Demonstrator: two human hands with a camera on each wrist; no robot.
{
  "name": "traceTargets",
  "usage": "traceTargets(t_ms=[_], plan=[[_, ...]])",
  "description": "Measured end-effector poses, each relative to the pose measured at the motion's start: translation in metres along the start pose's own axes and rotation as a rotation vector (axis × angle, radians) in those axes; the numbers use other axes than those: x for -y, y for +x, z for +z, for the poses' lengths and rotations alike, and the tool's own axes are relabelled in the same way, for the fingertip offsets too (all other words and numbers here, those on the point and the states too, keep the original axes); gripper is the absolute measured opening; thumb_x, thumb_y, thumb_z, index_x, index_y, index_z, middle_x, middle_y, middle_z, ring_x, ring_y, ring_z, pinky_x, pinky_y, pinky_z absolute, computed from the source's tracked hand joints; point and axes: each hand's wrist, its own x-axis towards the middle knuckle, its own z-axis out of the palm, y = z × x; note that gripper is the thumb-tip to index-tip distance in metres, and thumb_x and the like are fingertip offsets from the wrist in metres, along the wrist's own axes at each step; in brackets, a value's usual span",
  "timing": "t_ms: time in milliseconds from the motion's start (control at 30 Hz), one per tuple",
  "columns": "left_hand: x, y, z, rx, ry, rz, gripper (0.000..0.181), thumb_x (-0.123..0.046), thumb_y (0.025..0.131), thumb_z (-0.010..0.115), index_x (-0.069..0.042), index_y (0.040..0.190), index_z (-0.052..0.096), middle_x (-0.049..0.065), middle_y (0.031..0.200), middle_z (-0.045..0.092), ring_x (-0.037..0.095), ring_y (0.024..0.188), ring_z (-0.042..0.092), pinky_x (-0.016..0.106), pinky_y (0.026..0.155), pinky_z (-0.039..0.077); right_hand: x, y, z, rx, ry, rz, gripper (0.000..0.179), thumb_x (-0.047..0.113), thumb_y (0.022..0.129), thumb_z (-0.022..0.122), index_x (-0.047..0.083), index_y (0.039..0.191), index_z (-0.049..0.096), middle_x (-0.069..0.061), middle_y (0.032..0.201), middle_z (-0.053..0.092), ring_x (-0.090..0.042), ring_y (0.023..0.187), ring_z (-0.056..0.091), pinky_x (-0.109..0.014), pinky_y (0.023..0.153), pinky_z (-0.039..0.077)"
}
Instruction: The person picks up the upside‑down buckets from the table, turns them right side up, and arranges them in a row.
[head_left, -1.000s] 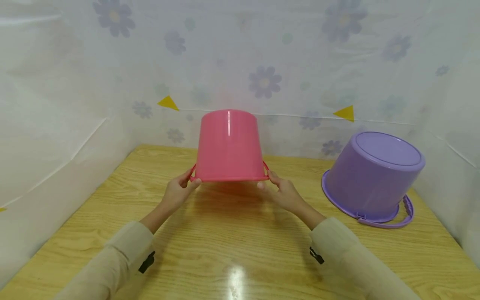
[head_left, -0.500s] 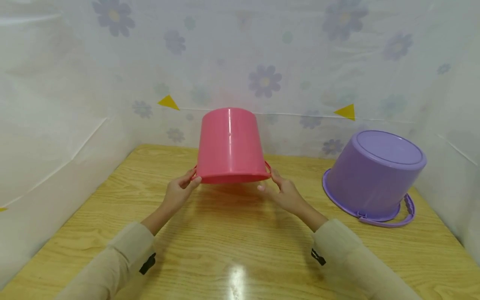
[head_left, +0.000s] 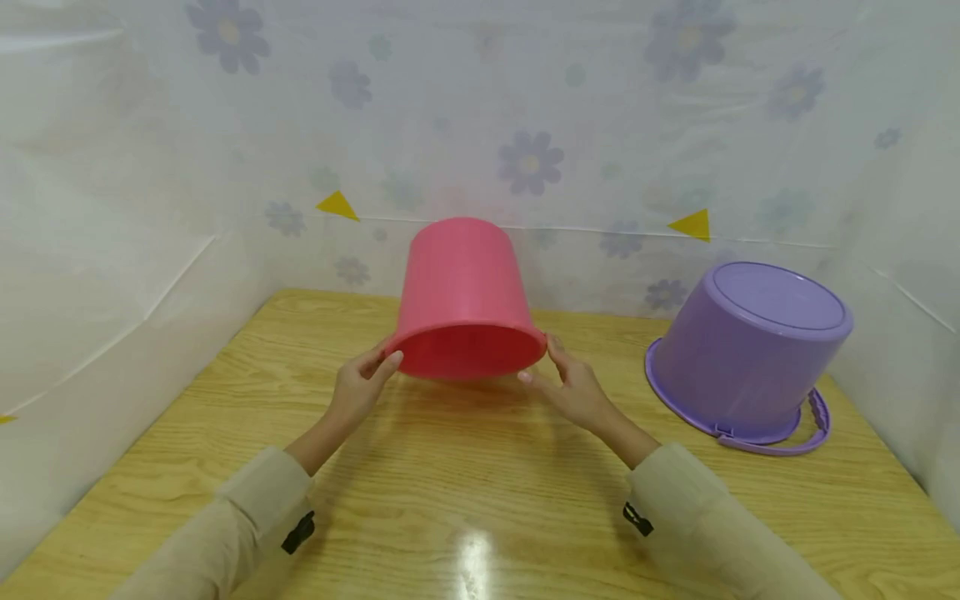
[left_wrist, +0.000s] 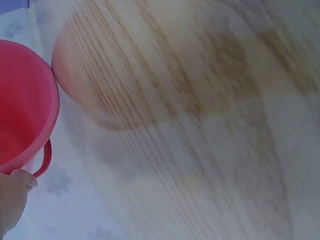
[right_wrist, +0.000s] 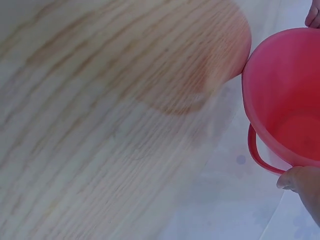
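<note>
A pink bucket [head_left: 468, 275] is tilted in the middle of the head view, its dark mouth facing forward and down and its base pointing up toward the back. My left hand [head_left: 356, 387] grips the left side of its rim, with the thumb at the front edge. On the opposite side my right hand [head_left: 573, 387] holds the rim with the fingers at its outside, the thumb stretched out below. In the right wrist view the bucket's pink handle [right_wrist: 255, 152] curves along the outside, close to the fingertips. Both wrist views look into the smooth inside.
To the right an upturned purple bucket [head_left: 750, 358] leans on the wooden table [head_left: 465, 483], its purple handle [head_left: 780, 450] lying on the tabletop. A pale flowered sheet [head_left: 450, 108] with yellow triangles forms the back wall, and plain white sheeting hangs at both sides.
The pink bucket has tipped further: its near rim has risen toward me, so the mouth now shows. Both hands stay at nearly the same spots on the rim. The purple bucket stays put.
</note>
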Motion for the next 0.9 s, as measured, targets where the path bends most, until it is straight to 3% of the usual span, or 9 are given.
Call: traceTargets(t_ms=[133,233,400,700,767,900], plan=[[-0.0017,-0.0009,0.0013,-0.022,-0.011,-0.016,0.044,-0.021,0.094,0.052,-0.003,0.134,0.048,0.018,0.132,0.053,0.011,0.100,0.057,0.010,0.070,0.044,0.0000,-0.0002,-0.0013,-0.009,0.014,0.004,0.074,0.022,0.090,0.059,-0.005,0.145,0.017,-0.024,0.151,0.016,-0.036,0.140,0.018,-0.050,0.110,0.027],[-0.0025,-0.0012,0.0019,-0.021,-0.021,-0.013,0.045,-0.021,0.094,0.051,-0.002,0.134,0.048,0.017,0.133,0.052,0.011,0.100,0.056,0.011,0.068,0.042,-0.0006,-0.0011,-0.0015,-0.011,0.026,0.002,0.074,0.022,0.091,0.058,-0.004,0.145,0.016,-0.022,0.152,0.015,-0.035,0.141,0.017,-0.049,0.110,0.027],[-0.0034,-0.0018,0.0013,-0.001,-0.024,-0.009,0.045,-0.021,0.094,0.051,-0.002,0.135,0.046,0.015,0.136,0.050,0.022,0.120,0.051,0.010,0.082,0.043,-0.0028,-0.0021,-0.0010,-0.008,0.027,-0.010,0.074,0.023,0.091,0.059,-0.005,0.145,0.016,-0.022,0.152,0.014,-0.035,0.141,0.017,-0.049,0.110,0.028],[-0.0049,-0.0009,0.0006,-0.002,-0.016,-0.002,0.046,-0.019,0.095,0.050,-0.001,0.137,0.043,0.016,0.138,0.047,0.027,0.124,0.049,0.032,0.100,0.045,-0.0044,-0.0042,-0.0002,0.005,0.032,-0.001,0.077,0.027,0.091,0.058,-0.002,0.146,0.013,-0.018,0.154,0.012,-0.034,0.142,0.015,-0.050,0.109,0.028],[-0.0040,-0.0005,0.0009,0.002,-0.024,0.010,0.047,-0.017,0.095,0.050,-0.001,0.138,0.041,0.014,0.141,0.044,0.026,0.126,0.047,0.029,0.100,0.044,-0.0035,-0.0045,-0.0001,0.007,0.037,0.007,0.079,0.028,0.090,0.059,-0.002,0.146,0.012,-0.018,0.154,0.011,-0.034,0.142,0.014,-0.050,0.109,0.028],[-0.0035,-0.0007,0.0021,0.016,-0.061,0.050,0.050,-0.014,0.094,0.051,-0.001,0.140,0.037,0.012,0.145,0.038,0.025,0.129,0.044,0.011,0.093,0.043,-0.0022,-0.0049,-0.0007,0.002,0.044,0.025,0.082,0.029,0.089,0.060,-0.002,0.146,0.011,-0.018,0.154,0.010,-0.034,0.142,0.014,-0.050,0.109,0.028]])
